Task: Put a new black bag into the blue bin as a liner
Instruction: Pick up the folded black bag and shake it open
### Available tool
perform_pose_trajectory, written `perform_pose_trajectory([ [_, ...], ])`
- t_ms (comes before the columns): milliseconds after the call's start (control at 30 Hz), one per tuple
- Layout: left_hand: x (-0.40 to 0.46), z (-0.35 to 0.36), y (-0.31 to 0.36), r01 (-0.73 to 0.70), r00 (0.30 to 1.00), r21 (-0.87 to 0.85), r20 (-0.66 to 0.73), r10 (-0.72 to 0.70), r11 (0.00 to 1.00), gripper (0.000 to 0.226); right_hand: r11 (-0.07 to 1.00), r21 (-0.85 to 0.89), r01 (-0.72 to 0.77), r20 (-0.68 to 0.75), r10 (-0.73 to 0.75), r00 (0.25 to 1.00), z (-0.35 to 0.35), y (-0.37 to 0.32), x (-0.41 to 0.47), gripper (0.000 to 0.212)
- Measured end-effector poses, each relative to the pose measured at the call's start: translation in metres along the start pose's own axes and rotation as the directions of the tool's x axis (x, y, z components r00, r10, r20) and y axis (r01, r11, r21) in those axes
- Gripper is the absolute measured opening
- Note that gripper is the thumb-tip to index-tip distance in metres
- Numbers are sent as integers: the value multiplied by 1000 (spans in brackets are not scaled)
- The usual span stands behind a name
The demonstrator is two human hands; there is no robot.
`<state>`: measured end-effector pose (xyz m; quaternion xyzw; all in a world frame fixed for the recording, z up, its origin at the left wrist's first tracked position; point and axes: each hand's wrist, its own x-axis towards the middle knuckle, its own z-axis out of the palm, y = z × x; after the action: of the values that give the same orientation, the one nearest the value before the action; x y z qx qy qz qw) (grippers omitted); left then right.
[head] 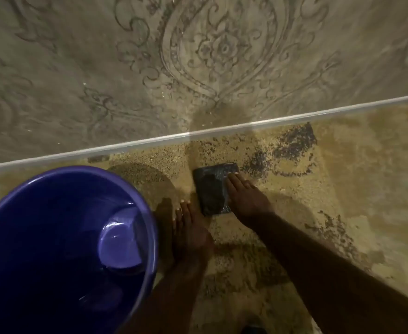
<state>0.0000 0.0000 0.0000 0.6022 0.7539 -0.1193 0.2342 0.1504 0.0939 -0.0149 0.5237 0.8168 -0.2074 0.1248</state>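
Note:
The blue bin stands at the lower left, seen from above, with no liner in it and its bare bottom showing. A folded black bag lies flat on the speckled floor to the right of the bin. My right hand rests flat on the bag's right side, fingers stretched out. My left hand hovers flat between the bin and the bag, fingertips near the bag's lower left corner, holding nothing.
A wall with grey ornamental patterns rises just behind, ending in a white skirting strip. The floor is yellowish terrazzo with dark patches. A small dark object sits at the bottom edge.

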Motion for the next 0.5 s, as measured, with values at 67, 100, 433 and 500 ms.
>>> perform_pose_trajectory([
  [67, 2, 9, -3, -10, 997, -37, -73, 7, 999, 68, 999, 44, -18, 53, 16, 998, 11, -1, 6, 68],
  [100, 3, 19, -4, -19, 997, -31, -80, 17, 999, 70, 997, 68, -37, 75, 32, 997, 18, -2, 9, 69],
  [433, 4, 85, -18, 24, 974, 19, 224, -28, 1000, 71, 999, -31, 25, 114, -21, 993, 71, -21, 24, 60],
  [500, 7, 88, -15, 66, 963, -14, 264, -60, 998, 73, 998, -57, 27, 91, -22, 996, 75, -23, 25, 60],
])
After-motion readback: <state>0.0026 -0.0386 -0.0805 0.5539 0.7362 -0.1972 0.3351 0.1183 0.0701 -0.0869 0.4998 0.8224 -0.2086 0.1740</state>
